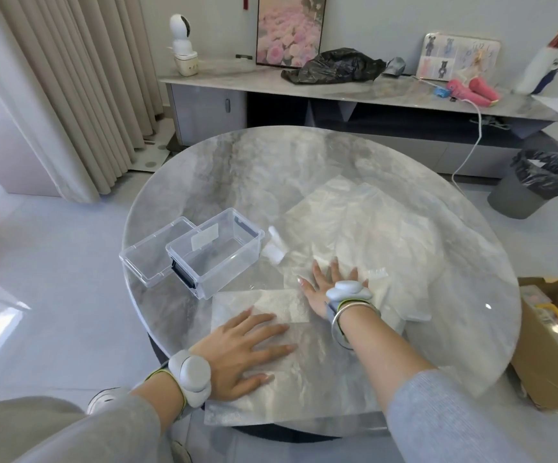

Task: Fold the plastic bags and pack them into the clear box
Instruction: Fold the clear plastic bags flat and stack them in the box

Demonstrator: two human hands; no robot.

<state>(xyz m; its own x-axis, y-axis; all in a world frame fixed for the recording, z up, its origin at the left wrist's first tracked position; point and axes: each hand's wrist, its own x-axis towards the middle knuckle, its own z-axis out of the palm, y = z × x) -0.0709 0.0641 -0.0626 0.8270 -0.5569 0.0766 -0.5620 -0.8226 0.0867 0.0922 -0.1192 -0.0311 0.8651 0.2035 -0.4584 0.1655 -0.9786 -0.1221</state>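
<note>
No wording can be read anywhere in view. The clear box (pixel 234 265) carries a pale sticker (pixel 204 236) on its far side, but its face looks blank or too faint to make out. The picture card (pixel 461 56) standing on the sideboard (pixel 224 75) shows a few handwriting-like strokes near its upper right, too small and blurred to read.

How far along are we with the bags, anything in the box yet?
Early stage. Done: the clear box stands open and looks empty, with its lid lying beside it. In hand: the left hand presses flat on the near bag, and the right hand presses flat on the far bags, all spread on the table. Left: the folding and all the packing.
</note>
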